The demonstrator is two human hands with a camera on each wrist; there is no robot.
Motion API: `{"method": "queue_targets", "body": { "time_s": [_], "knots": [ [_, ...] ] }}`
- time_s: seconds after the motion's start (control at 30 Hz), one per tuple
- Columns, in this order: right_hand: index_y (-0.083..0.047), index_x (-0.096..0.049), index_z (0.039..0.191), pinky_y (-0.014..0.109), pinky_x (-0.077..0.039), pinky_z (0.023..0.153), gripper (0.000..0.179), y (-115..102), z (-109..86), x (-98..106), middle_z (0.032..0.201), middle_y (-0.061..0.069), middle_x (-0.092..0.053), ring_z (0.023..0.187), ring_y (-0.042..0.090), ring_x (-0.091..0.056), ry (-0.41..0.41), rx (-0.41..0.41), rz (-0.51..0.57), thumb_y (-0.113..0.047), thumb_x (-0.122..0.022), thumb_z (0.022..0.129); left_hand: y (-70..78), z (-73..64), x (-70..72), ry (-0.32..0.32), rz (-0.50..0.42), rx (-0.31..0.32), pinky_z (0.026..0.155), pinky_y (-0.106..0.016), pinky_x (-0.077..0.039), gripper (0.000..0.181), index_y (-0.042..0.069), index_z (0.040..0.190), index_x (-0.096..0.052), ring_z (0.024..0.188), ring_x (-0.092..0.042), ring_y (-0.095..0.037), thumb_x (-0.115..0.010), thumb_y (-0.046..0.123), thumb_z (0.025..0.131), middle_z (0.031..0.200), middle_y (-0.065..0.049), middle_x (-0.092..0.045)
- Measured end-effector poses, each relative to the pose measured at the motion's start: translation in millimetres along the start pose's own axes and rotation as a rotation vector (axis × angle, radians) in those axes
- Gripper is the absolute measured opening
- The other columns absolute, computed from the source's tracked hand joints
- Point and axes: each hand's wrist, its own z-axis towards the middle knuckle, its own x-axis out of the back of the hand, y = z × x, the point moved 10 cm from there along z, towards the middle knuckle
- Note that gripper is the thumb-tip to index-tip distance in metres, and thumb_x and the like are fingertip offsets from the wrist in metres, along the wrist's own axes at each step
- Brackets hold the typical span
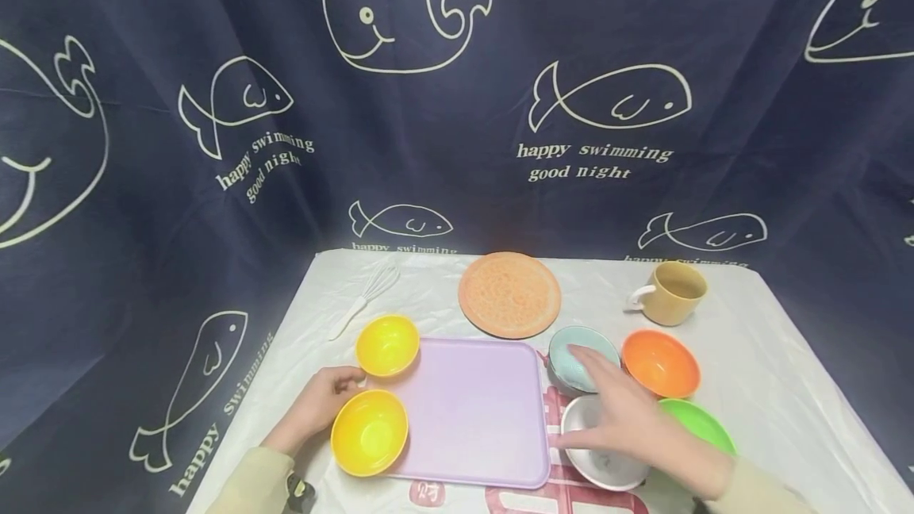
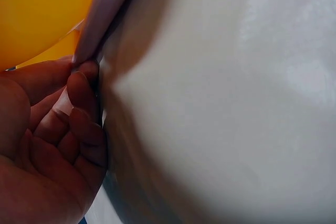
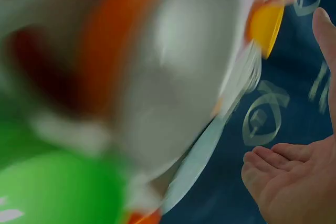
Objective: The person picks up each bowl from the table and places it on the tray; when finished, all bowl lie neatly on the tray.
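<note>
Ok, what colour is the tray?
The tray is plain light purple; it shows best in the head view.

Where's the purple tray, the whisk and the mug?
Purple tray [image 1: 473, 411], head view: its bare flat middle.
Whisk [image 1: 365, 300], head view: where handle meets wires.
Mug [image 1: 668, 306], head view: its outer side.

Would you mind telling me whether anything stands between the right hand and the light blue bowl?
Nothing visible does: in the head view, the right hand directly overlaps the light blue bowl, while the white bowl lies below the hand, not between them.
</note>
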Motion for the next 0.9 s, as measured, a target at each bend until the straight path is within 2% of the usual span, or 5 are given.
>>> {"method": "queue_targets", "body": {
  "time_s": [0.27,0.37,0.47,0.57,0.9],
  "knots": [
    [0.008,-0.037,0.153,0.074,-0.041,0.093,0.132,94.7,-69.3,38.6,0.145,0.034,-0.047,0.125,0.055,-0.050,0.046,-0.273,-0.081,-0.063,-0.095,0.058,-5.9,1.1,4.6,0.013,0.027,0.015,0.085,-0.041,-0.053,0.028,0.009,0.124,-0.075,0.082,-0.061,-0.016,-0.073,0.011,0.096,0.081,0.003,-0.066],
    [0.009,-0.035,0.153,0.064,-0.045,0.093,0.132,116.5,-89.8,39.4,0.143,0.031,-0.047,0.121,0.050,-0.052,0.043,-0.314,-0.075,-0.060,-0.097,0.059,-6.5,0.9,5.6,0.016,0.025,0.014,0.087,-0.041,-0.053,0.028,0.008,0.124,-0.075,0.083,-0.061,-0.016,-0.073,0.010,0.096,0.081,0.003,-0.067],
    [0.009,-0.036,0.151,0.037,-0.048,0.090,0.130,129.9,-104.3,35.9,0.140,0.026,-0.051,0.113,0.040,-0.055,0.038,-0.329,-0.057,-0.058,-0.098,0.058,-5.3,0.0,5.9,0.020,0.022,0.007,0.087,-0.043,-0.053,0.027,0.008,0.123,-0.075,0.084,-0.061,-0.016,-0.073,0.009,0.096,0.082,0.003,-0.067],
    [0.011,-0.037,0.149,0.023,-0.044,0.078,0.129,138.8,-114.0,30.6,0.137,0.026,-0.053,0.107,0.036,-0.057,0.035,-0.335,-0.050,-0.055,-0.100,0.058,-3.4,-1.0,5.4,0.019,0.015,0.005,0.085,-0.042,-0.053,0.027,0.008,0.123,-0.075,0.083,-0.060,-0.017,-0.073,0.008,0.096,0.082,0.003,-0.066],
    [0.015,-0.034,0.150,0.043,-0.052,0.081,0.128,146.3,-129.1,16.8,0.138,0.031,-0.050,0.115,0.045,-0.056,0.017,-0.376,-0.070,-0.052,-0.099,0.061,1.7,-0.1,1.0,0.004,-0.005,-0.018,0.080,-0.037,-0.051,0.027,0.008,0.122,-0.075,0.080,-0.059,-0.018,-0.072,0.005,0.096,0.078,0.001,-0.063]
  ]
}}
